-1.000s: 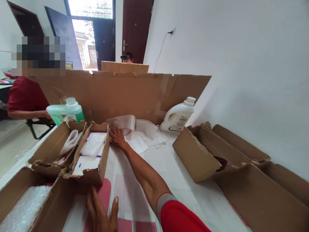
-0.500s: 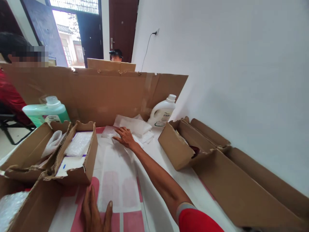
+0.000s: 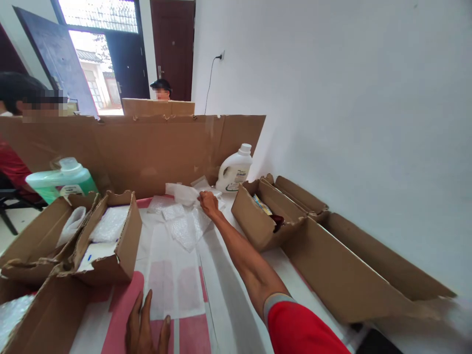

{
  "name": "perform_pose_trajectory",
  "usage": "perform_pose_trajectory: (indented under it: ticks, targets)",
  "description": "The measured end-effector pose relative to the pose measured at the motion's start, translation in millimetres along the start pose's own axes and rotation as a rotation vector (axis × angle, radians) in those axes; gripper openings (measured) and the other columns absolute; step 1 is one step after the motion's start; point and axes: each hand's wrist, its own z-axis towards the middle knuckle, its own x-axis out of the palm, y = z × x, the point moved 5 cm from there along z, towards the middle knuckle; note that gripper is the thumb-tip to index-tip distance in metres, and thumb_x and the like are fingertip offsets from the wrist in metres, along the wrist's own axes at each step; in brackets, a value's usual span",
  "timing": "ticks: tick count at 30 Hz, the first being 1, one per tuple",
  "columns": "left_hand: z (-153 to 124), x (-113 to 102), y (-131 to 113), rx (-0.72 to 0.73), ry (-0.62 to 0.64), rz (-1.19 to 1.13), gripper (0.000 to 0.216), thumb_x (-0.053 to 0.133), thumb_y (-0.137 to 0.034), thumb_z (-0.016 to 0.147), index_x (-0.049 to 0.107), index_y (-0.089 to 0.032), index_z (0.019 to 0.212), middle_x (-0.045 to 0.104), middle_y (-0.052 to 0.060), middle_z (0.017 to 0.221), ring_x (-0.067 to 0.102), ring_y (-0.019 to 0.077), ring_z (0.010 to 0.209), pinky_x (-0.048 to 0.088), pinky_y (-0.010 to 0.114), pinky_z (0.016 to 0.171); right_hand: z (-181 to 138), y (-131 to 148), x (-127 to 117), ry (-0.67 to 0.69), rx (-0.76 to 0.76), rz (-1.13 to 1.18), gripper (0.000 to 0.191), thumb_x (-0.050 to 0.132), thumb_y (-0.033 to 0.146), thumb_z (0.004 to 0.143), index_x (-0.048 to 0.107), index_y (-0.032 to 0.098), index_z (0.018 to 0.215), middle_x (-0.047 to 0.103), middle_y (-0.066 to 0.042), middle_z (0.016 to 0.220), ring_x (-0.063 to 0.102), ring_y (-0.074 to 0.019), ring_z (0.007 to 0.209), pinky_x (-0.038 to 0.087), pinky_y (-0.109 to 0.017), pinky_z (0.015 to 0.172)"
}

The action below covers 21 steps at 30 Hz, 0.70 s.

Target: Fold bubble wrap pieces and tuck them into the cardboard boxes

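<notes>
Reaching far across the table, my right hand [image 3: 209,203] is closed on a translucent plastic bag [image 3: 184,193] from the pile at the back. Clear bubble wrap bags [image 3: 180,226] lie just in front of it and to its left. Close to me, my left hand [image 3: 144,327] rests near the tabletop with fingers apart and nothing in them. A flat translucent sheet [image 3: 176,280] lies on the pink and white table covering beyond my left hand.
Cardboard boxes [image 3: 129,236] with wrapped white items stand on the left, more cardboard boxes [image 3: 254,221] on the right. A green liquid bottle [image 3: 79,182] and a white jug [image 3: 236,169] stand by the cardboard screen [image 3: 155,152]. Two people sit beyond it.
My right hand has moved right and closed on a plastic bag, lifting part of it. Bubble wrap bags now lie spread nearer me. The view has shifted slightly.
</notes>
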Motion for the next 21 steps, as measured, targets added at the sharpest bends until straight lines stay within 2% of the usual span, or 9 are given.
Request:
perform_pose_trajectory:
  ticks: [4, 8, 10, 13, 15, 16, 17, 18, 21]
  targets:
    - [1.0, -4.8, -7.4, -0.009, 0.008, -0.07, 0.057, 0.047, -0.051, 0.092, 0.055, -0.017, 0.137, 0.05, 0.018, 0.145, 0.046, 0.0347, 0.138, 0.034, 0.057, 0.119, -24.7, 22.0, -44.0, -0.156, -0.063, 0.133, 0.024, 0.047, 0.025, 0.102, 0.067, 0.017, 0.093, 0.065, -0.011, 0.109, 0.057, -0.0227, 0.111, 0.045, -0.034, 0.096]
    - [12.1, -10.6, -23.3, -0.063, 0.097, -0.23, 0.064, 0.058, -0.053, 0.087, 0.053, -0.017, 0.139, 0.053, 0.017, 0.144, 0.049, 0.0332, 0.137, 0.038, 0.055, 0.117, -96.5, 40.3, -83.5, -0.167, -0.171, 0.272, 0.031, 0.05, 0.034, 0.099, 0.059, 0.021, 0.073, 0.06, -0.001, 0.081, 0.055, -0.0167, 0.079, 0.043, -0.027, 0.075]
    - [19.8, -11.6, -32.1, -0.158, 0.159, -0.382, 0.073, 0.064, -0.056, 0.082, 0.05, -0.018, 0.142, 0.054, 0.016, 0.145, 0.052, 0.0327, 0.135, 0.041, 0.053, 0.115, -148.1, 43.6, -87.7, -0.03, -0.248, 0.434, 0.036, 0.056, 0.038, 0.096, 0.051, 0.022, 0.065, 0.051, 0.003, 0.069, 0.048, -0.0141, 0.067, 0.038, -0.025, 0.064]
    - [25.5, -7.9, -45.2, -0.334, 0.303, -0.615, 0.077, 0.067, -0.063, 0.076, 0.057, -0.015, 0.135, 0.063, 0.015, 0.135, 0.059, 0.0344, 0.126, 0.05, 0.047, 0.106, -224.0, 43.9, -77.0, 0.34, -0.304, 0.639, 0.043, 0.062, 0.043, 0.094, 0.047, 0.021, 0.06, 0.044, 0.005, 0.062, 0.044, -0.0123, 0.061, 0.033, -0.025, 0.058]
    - [22.2, -7.4, -47.0, -0.454, 0.367, -0.623, 0.07, 0.069, -0.065, 0.072, 0.067, -0.015, 0.12, 0.073, 0.013, 0.116, 0.063, 0.0367, 0.118, 0.055, 0.046, 0.097, -258.0, 41.9, -71.8, 0.548, -0.333, 0.653, 0.04, 0.069, 0.048, 0.089, 0.055, 0.022, 0.062, 0.05, 0.005, 0.064, 0.048, -0.0121, 0.062, 0.036, -0.025, 0.058]
    - [18.4, -8.6, -44.5, -0.507, 0.382, -0.587, 0.064, 0.07, -0.064, 0.07, 0.071, -0.016, 0.112, 0.076, 0.012, 0.106, 0.065, 0.0375, 0.113, 0.057, 0.046, 0.092, -265.0, 39.2, -74.2, 0.579, -0.345, 0.639, 0.035, 0.073, 0.05, 0.086, 0.061, 0.022, 0.068, 0.057, 0.004, 0.069, 0.053, -0.013, 0.065, 0.039, -0.025, 0.06]
    - [13.9, -10.9, -40.1, -0.541, 0.384, -0.548, 0.058, 0.071, -0.061, 0.068, 0.074, -0.017, 0.106, 0.077, 0.01, 0.097, 0.067, 0.0377, 0.108, 0.058, 0.046, 0.088, -264.2, 34.9, -81.0, 0.54, -0.352, 0.608, 0.03, 0.076, 0.052, 0.083, 0.067, 0.024, 0.078, 0.063, 0.002, 0.077, 0.058, -0.015, 0.071, 0.043, -0.026, 0.063]
    - [9.4, -13.7, -34.9, -0.545, 0.385, -0.523, 0.053, 0.073, -0.057, 0.067, 0.076, -0.019, 0.102, 0.076, 0.009, 0.09, 0.069, 0.0373, 0.102, 0.059, 0.045, 0.085, -256.0, 28.3, -92.6, 0.426, -0.35, 0.544, 0.03, 0.077, 0.053, 0.081, 0.071, 0.025, 0.091, 0.069, 0.0, 0.09, 0.063, -0.0181, 0.081, 0.047, -0.028, 0.069]
    - [-5.7, -20.3, -17.1, -0.459, 0.44, -0.542, 0.05, 0.079, -0.043, 0.058, 0.078, -0.02, 0.102, 0.074, 0.006, 0.077, 0.071, 0.0346, 0.089, 0.06, 0.043, 0.08, -208.0, -2.3, -144.8, -0.106, -0.203, 0.093, 0.043, 0.074, 0.045, 0.087, 0.065, 0.024, 0.123, 0.066, -0.012, 0.125, 0.059, -0.0287, 0.117, 0.048, -0.04, 0.094]
